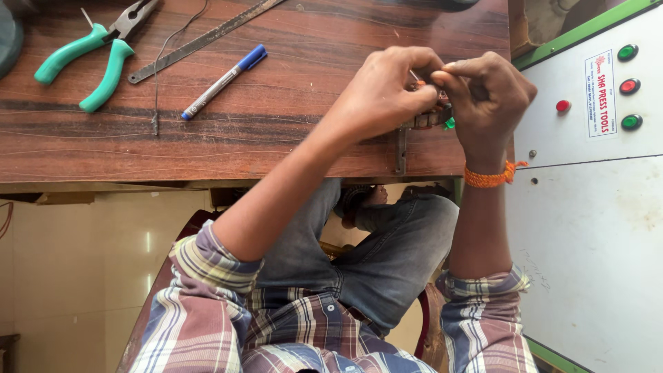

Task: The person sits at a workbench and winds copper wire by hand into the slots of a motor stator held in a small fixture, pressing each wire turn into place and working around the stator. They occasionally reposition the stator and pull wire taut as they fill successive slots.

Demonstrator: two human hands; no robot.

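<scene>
The fingers (429, 74) of both hands are pinching together at about 1 o'clock in the view, closing on a small metal part (427, 120) that is mostly hidden between them. The left hand (387, 90) is curling its fingertips over the top of the part, with a thin pale pin or wire end poking out just above them. The right hand (489, 97) is folding its fingers tightly around the other side of the part; a bit of green (449, 123) is showing under its palm, though what it belongs to cannot be told. The part is sitting at the near edge of the wooden surface (276, 124), above a thin metal strip (401, 150) that is lying across that edge.

An orange thread band (489, 177) is circling the right wrist. Both forearms are coming up from 6 o'clock out of rolled plaid sleeves (207, 304), over knees in grey jeans (387, 255).

Well apart from the hands, toward 10 o'clock, a blue-capped marker (222, 82) is lying slantwise on the surface. Beyond it, a long flat metal blade (204, 40) is lying at an angle, with a thin dark wire (160, 62) crossing beside it. At the far 10 o'clock corner, pliers with green handles (90, 55) are resting open.

At 3 o'clock, a white control panel (587, 131) with a green frame is standing just beside the surface, carrying red and green round buttons (628, 86).
</scene>
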